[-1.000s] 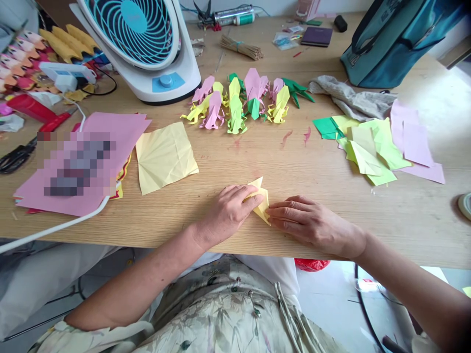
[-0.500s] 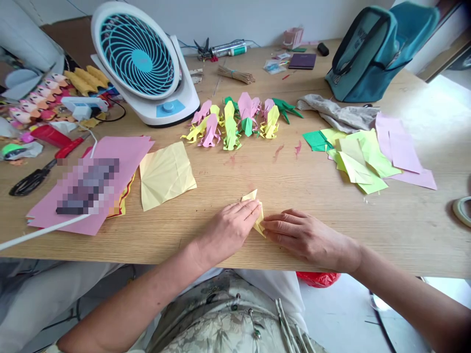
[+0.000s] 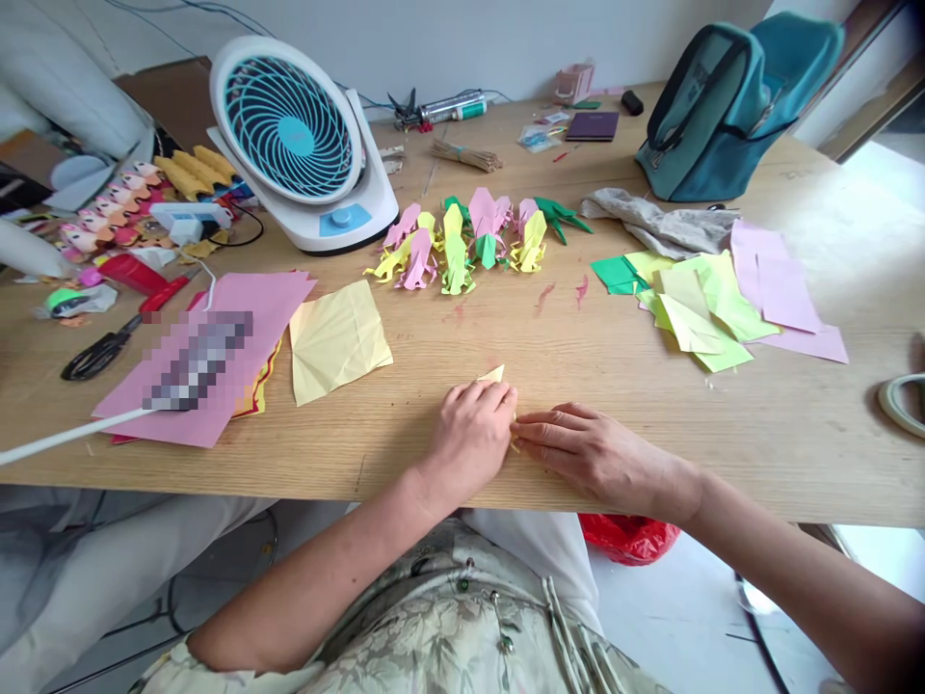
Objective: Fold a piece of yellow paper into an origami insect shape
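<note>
Left hand [image 3: 469,439] and right hand [image 3: 585,453] lie flat with fingers stretched, gripping nothing. They press a small yellow folded paper [image 3: 493,374], half-worked, well in front of the fan [image 3: 296,135]. Finished paper figures [image 3: 469,236] stand just right of the fan. A creased yellow sheet [image 3: 338,339] lies unfolded in front of it.

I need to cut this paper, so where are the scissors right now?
The scissors lie at the far left of the table in the head view, just left of the pink paper stack, in front of the white fan.
</note>
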{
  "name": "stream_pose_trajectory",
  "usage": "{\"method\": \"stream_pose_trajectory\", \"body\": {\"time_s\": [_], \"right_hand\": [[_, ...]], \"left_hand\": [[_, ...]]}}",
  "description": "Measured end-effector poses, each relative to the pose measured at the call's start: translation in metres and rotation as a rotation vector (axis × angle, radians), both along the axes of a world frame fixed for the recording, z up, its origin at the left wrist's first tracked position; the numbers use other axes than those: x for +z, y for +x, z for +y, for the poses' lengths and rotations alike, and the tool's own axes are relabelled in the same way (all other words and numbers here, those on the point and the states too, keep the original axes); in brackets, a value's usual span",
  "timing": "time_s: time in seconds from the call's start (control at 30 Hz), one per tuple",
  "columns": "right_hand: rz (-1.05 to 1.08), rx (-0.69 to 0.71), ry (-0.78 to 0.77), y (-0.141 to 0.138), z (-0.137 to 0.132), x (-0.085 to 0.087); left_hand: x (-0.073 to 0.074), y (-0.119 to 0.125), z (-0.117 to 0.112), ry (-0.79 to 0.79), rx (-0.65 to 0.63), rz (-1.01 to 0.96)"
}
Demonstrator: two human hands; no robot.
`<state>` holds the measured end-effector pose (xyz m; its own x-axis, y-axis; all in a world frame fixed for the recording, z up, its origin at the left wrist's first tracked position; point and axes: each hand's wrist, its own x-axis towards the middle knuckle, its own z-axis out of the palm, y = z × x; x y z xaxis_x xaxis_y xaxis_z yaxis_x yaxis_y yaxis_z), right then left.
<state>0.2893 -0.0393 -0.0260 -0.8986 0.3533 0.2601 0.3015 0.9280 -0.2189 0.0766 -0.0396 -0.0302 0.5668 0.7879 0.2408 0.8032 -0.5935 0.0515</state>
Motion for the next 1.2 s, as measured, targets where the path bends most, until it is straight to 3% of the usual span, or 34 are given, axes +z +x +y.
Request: {"method": "stream_pose_trajectory", "body": {"time_s": [0.23, 0.47, 0.77, 1.2], "right_hand": [[0.008, -0.015, 0.003, 0.0, -0.002, -0.002], [0.013, -0.015, -0.01, 0.0, -0.002, 0.0], [-0.057, -0.144, -0.08, 0.002, -0.001, 0.0], [-0.133, -0.018, 0.221, -0.004, -0.007, 0.017]], "left_hand": [[0.014, 0.001, 0.021, -0.198, 0.079, -0.093], [0.012, 0.004, 0.04, -0.296, 0.14, -0.136], [0.023, 0.004, 0.056, -0.487, 0.081, -0.192], [0.023, 0.003, 0.06, -0.496, 0.079, -0.158]]}}
